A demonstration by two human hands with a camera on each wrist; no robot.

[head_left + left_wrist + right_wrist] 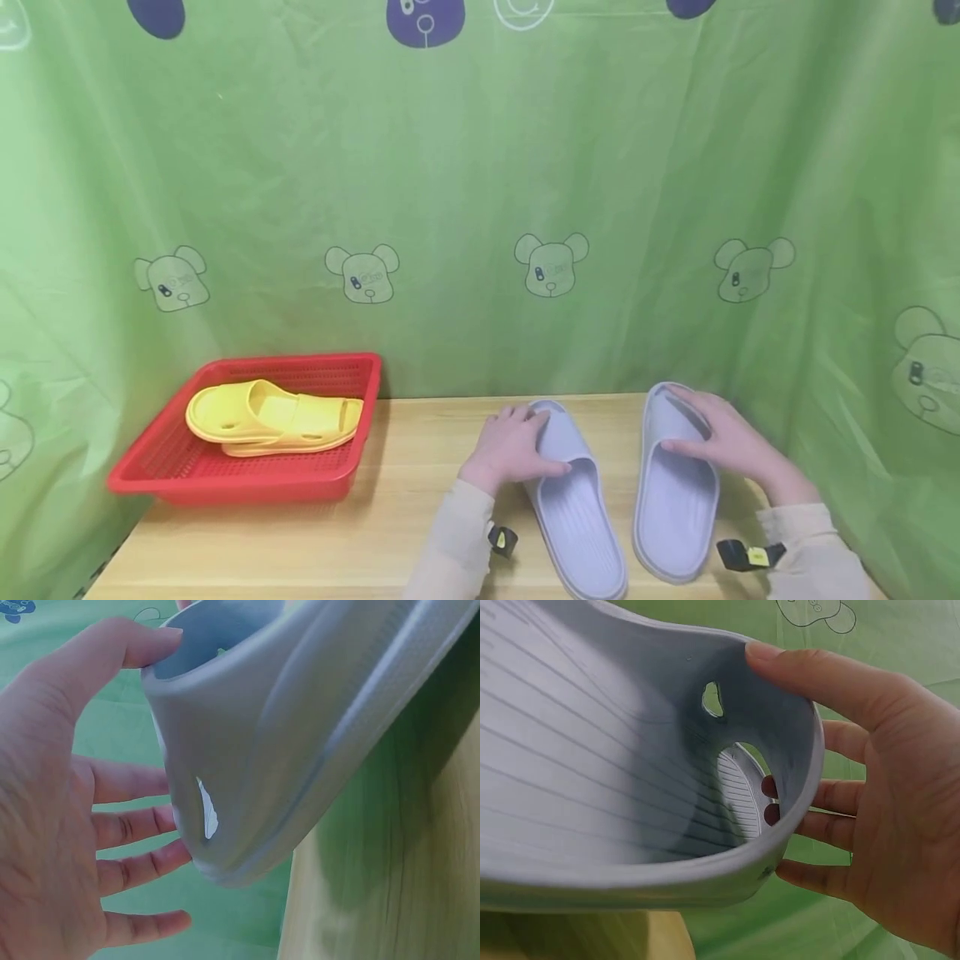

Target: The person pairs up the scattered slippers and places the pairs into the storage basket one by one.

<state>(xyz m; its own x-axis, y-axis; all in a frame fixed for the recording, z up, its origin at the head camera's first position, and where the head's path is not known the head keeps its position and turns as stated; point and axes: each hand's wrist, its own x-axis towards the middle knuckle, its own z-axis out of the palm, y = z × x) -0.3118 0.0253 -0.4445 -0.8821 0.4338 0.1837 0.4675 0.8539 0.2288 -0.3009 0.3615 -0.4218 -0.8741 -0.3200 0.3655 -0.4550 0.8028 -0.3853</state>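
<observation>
Two pale grey-lavender slippers stand side by side, toes facing away. On the left slipper [581, 517], my left hand [513, 446] holds the upper; its thumb [154, 646] is over the rim of the foot opening and its other fingers spread along the outside by the toe. My right hand [720, 429] grips the upper of the right slipper [675, 517], thumb [780, 660] at the rim of the opening. In the right wrist view, two fingertips of that hand show through the toe hole. The left slipper's sole is seen edge-on in the left wrist view.
A red basket [262, 487] stands at the back left of the wooden table [300, 550], with yellow slippers [225, 408] stacked inside it. A green curtain [465, 167] printed with bear faces hangs behind and along both sides.
</observation>
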